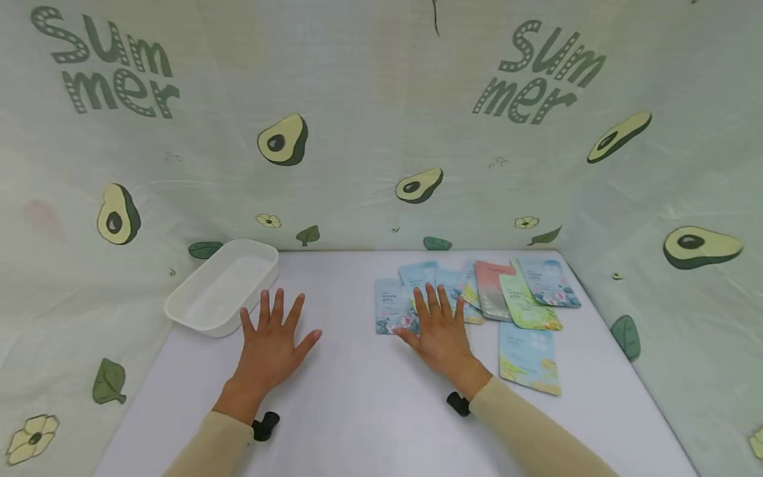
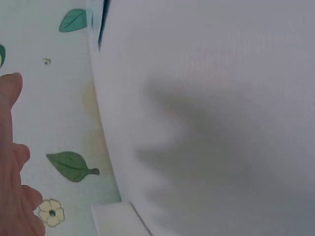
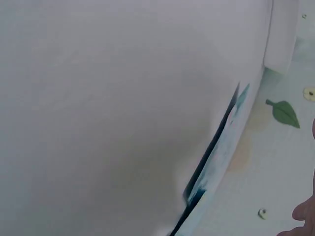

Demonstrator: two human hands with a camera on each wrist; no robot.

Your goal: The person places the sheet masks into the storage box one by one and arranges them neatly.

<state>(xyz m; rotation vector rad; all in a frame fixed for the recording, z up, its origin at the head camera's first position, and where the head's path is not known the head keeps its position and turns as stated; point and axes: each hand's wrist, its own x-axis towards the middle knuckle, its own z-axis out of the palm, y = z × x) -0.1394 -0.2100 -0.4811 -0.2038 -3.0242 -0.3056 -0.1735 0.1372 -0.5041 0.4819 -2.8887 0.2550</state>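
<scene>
Packets (image 1: 495, 288), white table (image 1: 369, 404), avocado-print cloth (image 1: 357, 79) behind

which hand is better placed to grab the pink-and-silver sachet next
Likely the right hand: it is empty, fingers spread, and nearer the pink-and-silver sachet, while the left hand is farther off, near the white plastic tray.

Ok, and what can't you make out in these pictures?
Head view: parts of some packets, covered by the right hand or by packets overlapping them.
Head view: the packets' fine print, too small to read.
Left wrist view: the rest of the left hand, cut off by the left edge; the rest of the white tray, cut off by the bottom edge.
</scene>
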